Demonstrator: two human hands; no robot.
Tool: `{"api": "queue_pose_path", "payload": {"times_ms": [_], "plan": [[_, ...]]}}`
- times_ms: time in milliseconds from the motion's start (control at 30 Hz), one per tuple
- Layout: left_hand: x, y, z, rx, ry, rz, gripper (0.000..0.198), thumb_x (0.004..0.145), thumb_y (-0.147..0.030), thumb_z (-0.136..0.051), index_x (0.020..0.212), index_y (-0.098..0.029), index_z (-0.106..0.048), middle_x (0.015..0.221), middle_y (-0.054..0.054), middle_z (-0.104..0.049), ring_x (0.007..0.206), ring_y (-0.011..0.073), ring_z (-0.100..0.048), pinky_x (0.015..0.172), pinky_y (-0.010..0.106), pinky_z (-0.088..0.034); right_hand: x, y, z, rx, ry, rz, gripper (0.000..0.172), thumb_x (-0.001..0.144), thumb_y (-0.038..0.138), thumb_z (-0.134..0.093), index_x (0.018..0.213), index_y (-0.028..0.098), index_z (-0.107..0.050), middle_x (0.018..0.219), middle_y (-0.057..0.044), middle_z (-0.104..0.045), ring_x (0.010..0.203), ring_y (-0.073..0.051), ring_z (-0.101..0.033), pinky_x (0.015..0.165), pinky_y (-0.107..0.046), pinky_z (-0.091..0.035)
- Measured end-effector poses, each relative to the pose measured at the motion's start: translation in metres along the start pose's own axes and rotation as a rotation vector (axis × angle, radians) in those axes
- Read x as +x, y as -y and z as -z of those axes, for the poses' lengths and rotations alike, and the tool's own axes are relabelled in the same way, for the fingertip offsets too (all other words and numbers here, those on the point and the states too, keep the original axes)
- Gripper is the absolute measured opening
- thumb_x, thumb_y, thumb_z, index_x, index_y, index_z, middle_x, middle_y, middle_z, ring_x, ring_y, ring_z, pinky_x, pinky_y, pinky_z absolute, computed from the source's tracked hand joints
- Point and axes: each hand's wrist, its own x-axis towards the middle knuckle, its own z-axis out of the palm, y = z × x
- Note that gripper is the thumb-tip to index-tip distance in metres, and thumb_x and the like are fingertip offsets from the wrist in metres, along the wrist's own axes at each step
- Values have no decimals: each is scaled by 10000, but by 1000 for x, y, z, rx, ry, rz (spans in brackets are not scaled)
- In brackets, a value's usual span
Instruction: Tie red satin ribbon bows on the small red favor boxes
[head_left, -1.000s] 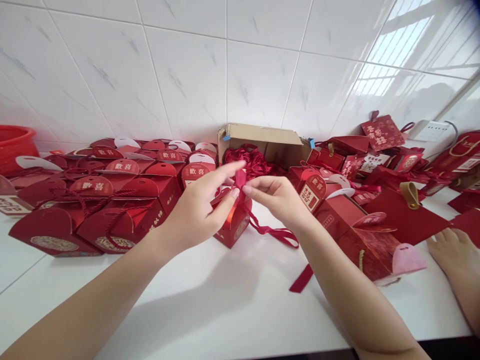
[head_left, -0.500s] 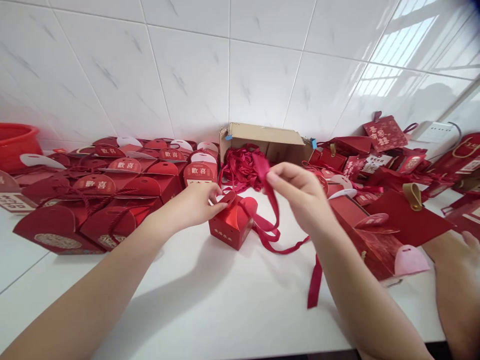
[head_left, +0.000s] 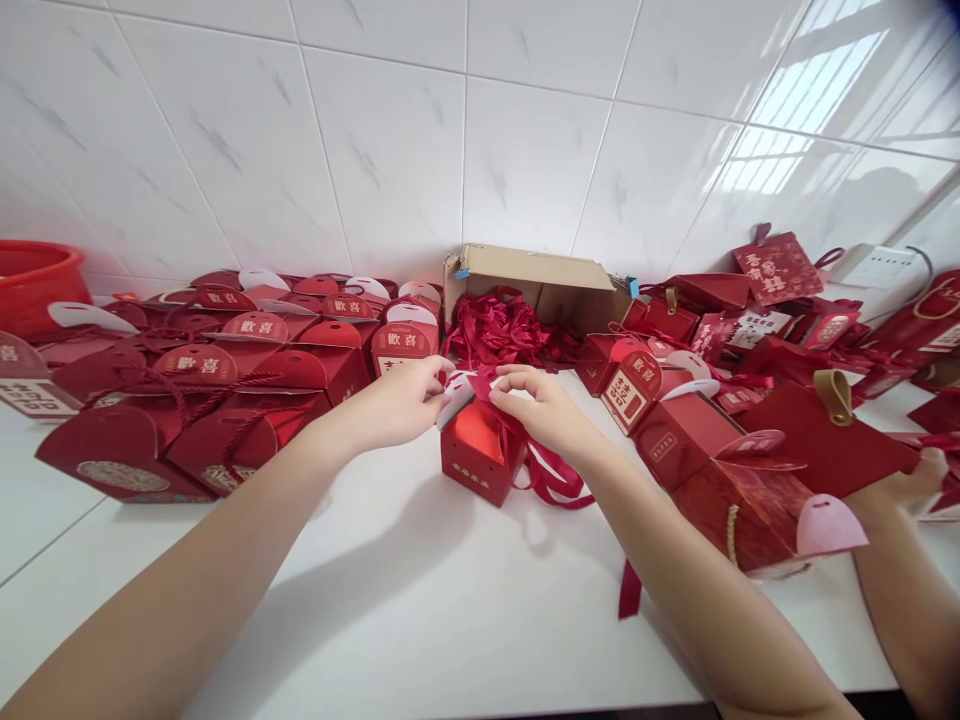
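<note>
A small red gift box [head_left: 484,462] with gold characters sits on the white table in front of me. My left hand [head_left: 415,398] pinches a raised flap at the top left of the box, its pale underside showing. On the other side, my right hand [head_left: 536,405] is closed on a dark red ribbon [head_left: 486,386] at the box's top. More of the ribbon loops down beside the box to the right, and a loose end hangs lower, partly hidden behind my right forearm.
Behind the box lies a cardboard carton [head_left: 536,268] holding a heap of red ribbons [head_left: 499,328]. Rows of red gift boxes [head_left: 247,385] fill the left. More boxes and bags [head_left: 742,480] crowd the right, where another person's hand [head_left: 911,482] shows. A red basin [head_left: 41,285] stands far left.
My right hand has come down and left, bringing the ribbon to the top of the box. The left flap is now lifted. At the far right, the other person's hand has shifted slightly.
</note>
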Motion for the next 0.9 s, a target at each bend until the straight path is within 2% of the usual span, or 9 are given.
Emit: {"api": "queue_pose_path", "payload": {"times_ms": [167, 367, 567, 700, 800, 900], "plan": [[1, 1, -3, -48, 2, 3, 369, 839, -391, -478, 1176, -243, -502, 1113, 59, -680, 914, 223, -666, 657, 269, -489, 1, -2, -3, -112, 53, -36, 146, 789, 229, -554, 677, 189, -639, 1273, -59, -541, 1146, -223, -536, 948, -348, -390], [0, -1, -3, -48, -3, 0, 384, 845, -357, -481, 1211, -246, -494, 1128, 53, -684, 975, 218, -657, 737, 277, -496, 1, -3, -4, -19, 90, -17, 131, 774, 248, -567, 681, 197, -644, 1141, -42, -624, 1083, -217, -570, 921, -334, -411], [-7, -3, -5, -82, 33, 5, 455, 842, -390, -478, 1280, -266, -469, 1240, 66, -629, 1130, 241, -597, 792, 291, -503, 3, -6, -7, -109, 79, -36, 156, 784, 273, -568, 686, 198, -662, 1272, -41, -557, 1169, -227, -522, 948, -337, -393], [-15, -11, -3, -56, 80, -17, 468, 859, -431, -445, 1303, -285, -463, 1160, 51, -669, 950, 232, -667, 703, 290, -500, 2, -4, -7, -186, 100, -23, 174, 785, 278, -564, 669, 203, -671, 1228, -25, -588, 1160, -232, -519, 926, -327, -399], [-16, -16, -2, -59, 74, -38, 356, 882, -418, -384, 1130, -264, -588, 978, 28, -711, 767, 204, -678, 616, 272, -474, -1, 0, -6, -227, 118, -3, 178, 776, 263, -561, 657, 206, -680, 1167, -18, -622, 1096, -224, -549, 906, -316, -404], [-12, -16, -7, -41, 36, -42, 259, 849, -363, -424, 937, -223, -623, 806, 25, -706, 656, 186, -655, 561, 260, -448, -3, 2, -9, -258, 122, 11, 184, 781, 252, -557, 656, 202, -683, 1142, -21, -632, 1080, -219, -557, 906, -318, -404]]}}
